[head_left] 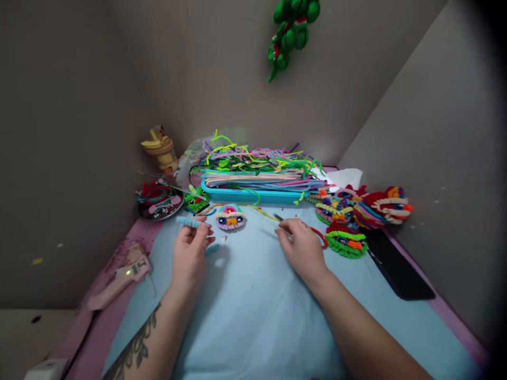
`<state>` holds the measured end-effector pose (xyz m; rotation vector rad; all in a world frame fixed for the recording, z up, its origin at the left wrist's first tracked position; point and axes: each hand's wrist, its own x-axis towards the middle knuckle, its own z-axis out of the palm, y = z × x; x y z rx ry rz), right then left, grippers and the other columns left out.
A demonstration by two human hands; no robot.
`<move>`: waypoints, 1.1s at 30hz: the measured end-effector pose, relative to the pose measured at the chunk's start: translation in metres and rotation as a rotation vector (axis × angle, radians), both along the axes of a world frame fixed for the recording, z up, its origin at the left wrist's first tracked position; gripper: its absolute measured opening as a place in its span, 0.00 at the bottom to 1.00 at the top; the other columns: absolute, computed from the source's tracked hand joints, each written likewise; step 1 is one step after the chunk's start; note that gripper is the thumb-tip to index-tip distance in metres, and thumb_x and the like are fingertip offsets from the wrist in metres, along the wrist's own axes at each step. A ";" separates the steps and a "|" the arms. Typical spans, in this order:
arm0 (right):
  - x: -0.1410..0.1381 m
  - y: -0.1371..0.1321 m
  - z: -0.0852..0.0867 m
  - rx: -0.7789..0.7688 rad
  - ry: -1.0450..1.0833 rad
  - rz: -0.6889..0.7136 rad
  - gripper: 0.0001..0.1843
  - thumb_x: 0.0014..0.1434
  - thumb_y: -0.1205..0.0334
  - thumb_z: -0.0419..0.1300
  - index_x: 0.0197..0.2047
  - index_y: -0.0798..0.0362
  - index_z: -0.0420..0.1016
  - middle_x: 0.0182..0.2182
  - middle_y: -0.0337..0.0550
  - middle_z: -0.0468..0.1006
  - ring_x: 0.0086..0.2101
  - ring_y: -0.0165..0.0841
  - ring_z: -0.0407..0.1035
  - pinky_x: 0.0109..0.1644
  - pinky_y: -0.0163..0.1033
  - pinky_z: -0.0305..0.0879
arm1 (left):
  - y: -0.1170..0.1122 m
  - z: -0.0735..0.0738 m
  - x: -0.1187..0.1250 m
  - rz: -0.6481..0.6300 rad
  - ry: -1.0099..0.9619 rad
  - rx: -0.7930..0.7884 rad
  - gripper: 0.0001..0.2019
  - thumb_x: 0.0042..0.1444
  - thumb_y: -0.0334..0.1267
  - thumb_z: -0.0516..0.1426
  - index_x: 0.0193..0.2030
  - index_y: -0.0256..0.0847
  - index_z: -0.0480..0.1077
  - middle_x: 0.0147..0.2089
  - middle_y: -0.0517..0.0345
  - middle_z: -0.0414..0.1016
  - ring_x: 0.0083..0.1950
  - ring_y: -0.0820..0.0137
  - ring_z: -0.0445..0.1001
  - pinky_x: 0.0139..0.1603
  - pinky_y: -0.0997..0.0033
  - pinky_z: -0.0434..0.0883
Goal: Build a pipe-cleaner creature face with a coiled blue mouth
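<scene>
The hands are well apart above the middle of the bench [253, 316]. The left hand [190, 250] pinches a light blue fuzzy coil [187, 222]; the right hand [301, 247] is closed around red-handled scissors [325, 240]. Between them, farther back, lies a bird face [231, 220], before a blue tray [257, 197] near the far edge. A glue gun [121, 279] rests by the left edge.
</scene>
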<state>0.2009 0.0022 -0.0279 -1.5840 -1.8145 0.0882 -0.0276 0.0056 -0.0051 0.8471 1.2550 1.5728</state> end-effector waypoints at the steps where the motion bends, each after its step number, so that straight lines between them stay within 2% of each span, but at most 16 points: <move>1: 0.005 0.003 0.000 -0.074 -0.057 -0.044 0.02 0.58 0.65 0.56 0.36 0.51 0.69 0.32 0.45 0.76 0.35 0.41 0.70 0.36 0.42 0.63 | 0.000 0.000 0.001 -0.065 0.071 -0.030 0.15 0.49 0.46 0.61 0.41 0.41 0.71 0.31 0.63 0.71 0.31 0.76 0.70 0.32 0.77 0.68; 4: 0.010 0.008 -0.001 -0.237 -0.161 -0.071 0.03 0.57 0.65 0.57 0.35 0.52 0.71 0.32 0.47 0.76 0.37 0.45 0.70 0.36 0.44 0.63 | -0.005 -0.002 0.008 -0.336 0.368 -0.098 0.14 0.50 0.47 0.59 0.34 0.37 0.73 0.26 0.62 0.69 0.27 0.74 0.67 0.28 0.76 0.65; 6: 0.005 0.006 0.000 -0.207 -0.107 -0.030 0.04 0.57 0.64 0.57 0.35 0.53 0.72 0.35 0.49 0.76 0.41 0.46 0.68 0.41 0.47 0.63 | -0.010 -0.003 0.014 -0.482 0.580 -0.083 0.12 0.52 0.45 0.57 0.29 0.36 0.71 0.26 0.61 0.70 0.28 0.73 0.67 0.29 0.75 0.63; 9: -0.013 -0.006 0.003 -0.108 0.206 0.156 0.06 0.57 0.62 0.58 0.38 0.52 0.73 0.38 0.47 0.76 0.42 0.41 0.68 0.46 0.45 0.64 | -0.019 -0.003 0.023 -0.576 0.881 0.012 0.13 0.53 0.43 0.56 0.22 0.38 0.65 0.23 0.62 0.66 0.27 0.72 0.65 0.28 0.75 0.60; 12: -0.035 -0.020 0.006 -0.181 0.558 0.365 0.09 0.55 0.63 0.59 0.41 0.51 0.72 0.38 0.44 0.74 0.38 0.35 0.69 0.40 0.39 0.67 | -0.026 -0.005 0.029 -0.641 1.087 0.107 0.11 0.54 0.40 0.55 0.24 0.39 0.65 0.25 0.61 0.66 0.27 0.72 0.65 0.28 0.74 0.58; 16: -0.048 -0.027 0.006 -0.260 0.772 0.427 0.03 0.53 0.63 0.61 0.33 0.51 0.72 0.35 0.42 0.74 0.39 0.34 0.69 0.42 0.38 0.66 | -0.027 -0.006 0.028 -0.704 1.186 0.137 0.06 0.53 0.39 0.57 0.30 0.39 0.69 0.30 0.58 0.71 0.31 0.69 0.69 0.31 0.73 0.62; 18: -0.045 -0.025 0.004 -0.317 0.846 0.385 0.05 0.54 0.59 0.61 0.33 0.51 0.72 0.32 0.42 0.74 0.35 0.33 0.69 0.39 0.37 0.66 | -0.022 -0.002 0.019 -0.706 1.210 0.145 0.06 0.53 0.40 0.59 0.35 0.40 0.71 0.34 0.56 0.73 0.36 0.67 0.71 0.36 0.71 0.64; 21: -0.033 -0.017 0.001 -0.394 0.939 0.277 0.11 0.56 0.53 0.58 0.36 0.51 0.71 0.30 0.42 0.75 0.31 0.32 0.69 0.33 0.36 0.65 | -0.009 0.008 -0.003 -0.535 1.396 0.092 0.08 0.54 0.37 0.58 0.42 0.41 0.71 0.43 0.52 0.73 0.47 0.61 0.69 0.46 0.65 0.65; 23: -0.027 -0.013 0.000 -0.414 0.956 0.234 0.13 0.57 0.51 0.56 0.38 0.52 0.70 0.31 0.43 0.76 0.31 0.32 0.70 0.32 0.35 0.65 | 0.000 0.011 -0.017 -0.462 1.569 -0.017 0.11 0.53 0.36 0.58 0.45 0.39 0.70 0.46 0.49 0.72 0.48 0.57 0.69 0.47 0.62 0.64; 25: -0.025 -0.011 -0.001 -0.419 0.914 0.221 0.14 0.58 0.51 0.54 0.40 0.52 0.70 0.32 0.43 0.76 0.32 0.33 0.71 0.33 0.36 0.66 | 0.007 0.010 -0.025 -0.480 1.673 -0.128 0.12 0.54 0.37 0.58 0.45 0.38 0.70 0.44 0.47 0.72 0.47 0.56 0.69 0.46 0.61 0.65; 28: -0.026 -0.010 -0.001 -0.398 0.734 0.231 0.11 0.57 0.57 0.55 0.40 0.51 0.72 0.35 0.43 0.76 0.36 0.34 0.71 0.39 0.39 0.68 | 0.013 0.004 -0.028 -0.578 1.708 -0.218 0.10 0.55 0.38 0.56 0.43 0.37 0.70 0.41 0.47 0.74 0.45 0.56 0.70 0.43 0.61 0.65; 30: -0.028 -0.011 0.000 -0.385 0.619 0.237 0.09 0.53 0.61 0.58 0.39 0.50 0.73 0.37 0.43 0.77 0.38 0.35 0.71 0.43 0.39 0.67 | 0.014 -0.001 -0.027 -0.602 1.687 -0.209 0.08 0.56 0.37 0.55 0.41 0.38 0.70 0.40 0.47 0.73 0.44 0.56 0.71 0.43 0.61 0.65; 33: -0.030 -0.011 0.001 -0.415 0.567 0.231 0.08 0.50 0.64 0.61 0.36 0.51 0.73 0.35 0.41 0.77 0.36 0.34 0.70 0.43 0.39 0.67 | 0.015 -0.004 -0.022 -0.600 1.538 -0.065 0.06 0.57 0.37 0.53 0.38 0.39 0.70 0.41 0.49 0.73 0.45 0.58 0.70 0.45 0.62 0.65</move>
